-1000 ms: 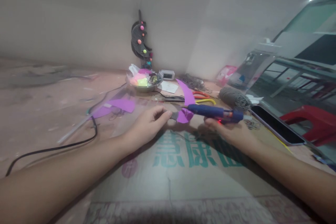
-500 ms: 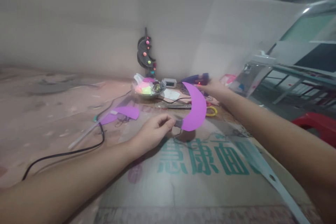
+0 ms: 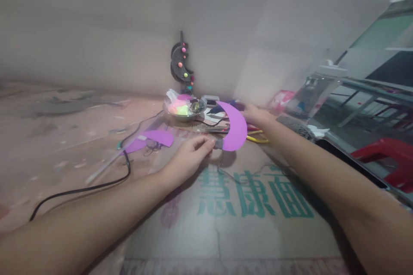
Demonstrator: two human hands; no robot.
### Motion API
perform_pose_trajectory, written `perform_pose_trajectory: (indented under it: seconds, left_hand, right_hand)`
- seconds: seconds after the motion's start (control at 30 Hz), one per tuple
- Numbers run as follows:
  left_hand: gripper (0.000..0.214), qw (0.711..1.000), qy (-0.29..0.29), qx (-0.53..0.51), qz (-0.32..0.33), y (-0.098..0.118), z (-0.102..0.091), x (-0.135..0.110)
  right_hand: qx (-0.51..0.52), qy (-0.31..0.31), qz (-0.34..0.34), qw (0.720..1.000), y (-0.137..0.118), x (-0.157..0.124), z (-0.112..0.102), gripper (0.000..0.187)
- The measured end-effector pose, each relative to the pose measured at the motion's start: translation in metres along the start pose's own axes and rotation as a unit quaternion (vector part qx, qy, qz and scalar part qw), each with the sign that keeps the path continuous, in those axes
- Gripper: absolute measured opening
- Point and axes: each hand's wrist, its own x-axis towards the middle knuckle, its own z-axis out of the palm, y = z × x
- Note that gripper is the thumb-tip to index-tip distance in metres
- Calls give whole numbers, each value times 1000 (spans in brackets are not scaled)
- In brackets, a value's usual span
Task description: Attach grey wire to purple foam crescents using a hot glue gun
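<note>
My left hand (image 3: 198,148) pinches the grey tab at the lower end of a purple paper crescent (image 3: 237,131), which stands upright above the cardboard. Beyond the crescent, my right hand (image 3: 256,115) is closed around a dark blue glue gun (image 3: 238,105). The crescent covers part of the gun, and its dark nozzle points left behind the crescent's upper tip. Fingers of the right hand are partly hidden. Other purple paper pieces (image 3: 161,137) lie to the left, beside a translucent stick (image 3: 105,167).
A bowl (image 3: 183,117) of colourful bits stands at the back. Behind it, a dark crescent ornament (image 3: 180,62) with coloured balls leans on the wall. Yellow-handled scissors (image 3: 258,139) lie near my right wrist. A black cable (image 3: 80,190) crosses the left side; a plastic jug (image 3: 318,90) stands right.
The glue gun has shifted left and lower, behind the crescent. The crescent sits slightly further left and higher in view. My left hand keeps its pinch; the long white strip on the right is out of view.
</note>
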Motion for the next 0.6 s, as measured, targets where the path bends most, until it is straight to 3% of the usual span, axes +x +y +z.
perform_pose_trajectory:
  seconds: [0.1,0.2,0.27,0.33,0.4,0.5,0.53,0.6]
  left_hand:
    - [35,1000,3,-15,-13,1,-1,1]
    - [35,1000,2,-18,-13,1,-1,1]
    - [36,1000,1,-28,-11,2,-1,0]
    - [36,999,2,-40,-12,2,-2,0]
    - [35,999,6,-46,-15,5,-2,-1]
    - [34,999,14,-41,-25,10,-2,-2]
    - [34,999,20,-38,-28,11,-2,-2]
    - [35,998,36,-33,-27,12,-3,-2]
  right_hand:
    - [4,90,25,996,5,-25,-13,51]
    - [20,141,1,990,-1,-66,-20,46]
    - [14,77,-28,997,-11,-95,-20,49]
    - [10,-34,-49,998,-25,-121,-15,53]
    - [-11,-94,-68,993,-38,-139,-5,48]
    - [-65,-139,-117,981,-50,-151,12,64]
    - [-78,-141,-131,978,-52,-152,17,62]
    - [-82,-135,-154,975,-54,-153,24,39]
